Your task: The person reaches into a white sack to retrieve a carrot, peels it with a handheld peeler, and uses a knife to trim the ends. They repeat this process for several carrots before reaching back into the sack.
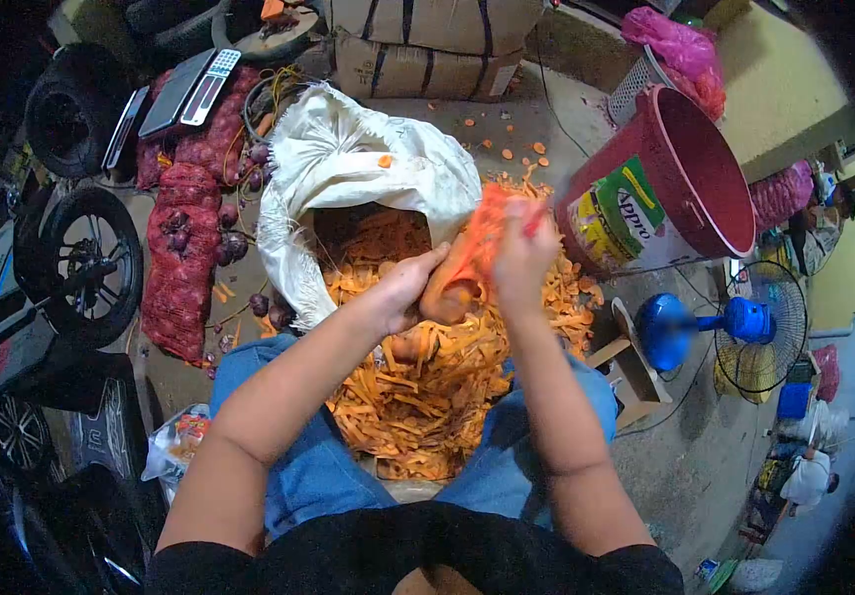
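Observation:
My left hand [402, 295] is wrapped round a thick carrot [447, 297] above a heap of orange peelings [407, 416] between my knees. Close beside it, my right hand [528, 253] is closed on a red-handled tool [536, 216], blurred by motion, so its working end cannot be made out. An orange-red blur, perhaps netting or flying peel, lies between the two hands. Behind them, an open white sack [378, 149] holds more peelings.
A red bucket [690, 159] stands at the right, with a blue fan [744, 322] beyond it. At the left are red net bags of onions [181, 278], a scale [177, 94] and a motorcycle wheel [90, 263]. Cartons [427, 59] stand at the back.

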Motion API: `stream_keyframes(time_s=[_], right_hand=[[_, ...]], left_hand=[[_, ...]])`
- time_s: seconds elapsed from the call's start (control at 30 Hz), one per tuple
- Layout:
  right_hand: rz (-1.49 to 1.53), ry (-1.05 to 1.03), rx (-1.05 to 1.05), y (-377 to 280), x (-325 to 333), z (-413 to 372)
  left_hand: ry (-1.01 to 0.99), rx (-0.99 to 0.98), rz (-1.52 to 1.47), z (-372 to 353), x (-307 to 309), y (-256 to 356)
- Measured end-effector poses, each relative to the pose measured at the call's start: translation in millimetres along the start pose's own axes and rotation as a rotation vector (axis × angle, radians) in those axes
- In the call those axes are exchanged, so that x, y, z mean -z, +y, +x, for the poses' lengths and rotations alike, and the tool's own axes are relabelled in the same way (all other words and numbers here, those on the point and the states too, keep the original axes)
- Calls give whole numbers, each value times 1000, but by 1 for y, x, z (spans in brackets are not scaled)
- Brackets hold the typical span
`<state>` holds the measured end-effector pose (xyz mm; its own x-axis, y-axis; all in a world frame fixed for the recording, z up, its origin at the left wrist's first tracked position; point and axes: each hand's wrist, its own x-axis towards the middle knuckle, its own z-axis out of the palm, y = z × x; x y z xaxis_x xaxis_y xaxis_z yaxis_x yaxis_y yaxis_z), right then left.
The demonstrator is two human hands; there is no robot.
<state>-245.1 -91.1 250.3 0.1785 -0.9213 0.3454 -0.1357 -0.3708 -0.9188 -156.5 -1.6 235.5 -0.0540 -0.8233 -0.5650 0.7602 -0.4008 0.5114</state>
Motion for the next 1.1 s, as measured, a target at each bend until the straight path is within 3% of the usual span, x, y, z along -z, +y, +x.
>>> stream_keyframes(time_s=[0.1, 0.13, 0.17, 0.23, 0.3, 0.37, 0.43, 0.5, 0.6, 0.67, 0.7, 0.77, 0.83, 0.87, 0.93, 0.97, 1.03, 1.1], right_hand=[[-168, -114, 174, -5, -7, -17], [-92, -112, -34, -7, -8, -16], [-91, -112, -34, -2, -8, -9], [-81, 192, -31, 17, 3, 19], [-271, 317, -114, 30, 24, 41], [-194, 336, -211, 40, 30, 46], [-115, 340, -296, 29, 24, 43], [67, 202, -15, 1, 6, 17], [53, 34, 40, -11, -5, -8], [-146, -109, 13, -10, -7, -16], [-146, -109, 12, -7, -7, -13], [-176, 116, 83, 3, -1, 4], [-39, 339, -132, 30, 14, 35], [-39, 342, -135, 33, 24, 44], [-154, 369, -476, 27, 37, 55], [-154, 368, -473, 24, 34, 51], [315, 200, -130, -1, 15, 29], [180, 53, -99, -15, 0, 4]], left_hand=[[63, -116, 110, -2, -4, -2], [9, -82, 200, 2, 4, -5], [10, -82, 201, 2, 5, -7], [15, -37, 361, -7, -8, -3], [-9, 25, 383, -20, -19, 0], [-117, 21, 206, -17, -15, -7], [-103, 32, 167, -13, -9, -3], [-85, 44, 122, -3, -2, -1], [-14, -18, -67, 3, -3, 2], [-23, -52, -23, 7, -1, -3], [-30, -87, 21, 9, 1, -6], [-36, -80, 75, 5, -1, -5], [-63, 37, 337, -17, -17, 6], [-87, -15, 422, -25, -24, 7], [-81, 29, 258, -20, -18, 3], [-74, 65, 88, -14, -12, 0], [-93, 74, 66, 1, 4, 2], [-87, 6, -75, 4, 6, 4]])
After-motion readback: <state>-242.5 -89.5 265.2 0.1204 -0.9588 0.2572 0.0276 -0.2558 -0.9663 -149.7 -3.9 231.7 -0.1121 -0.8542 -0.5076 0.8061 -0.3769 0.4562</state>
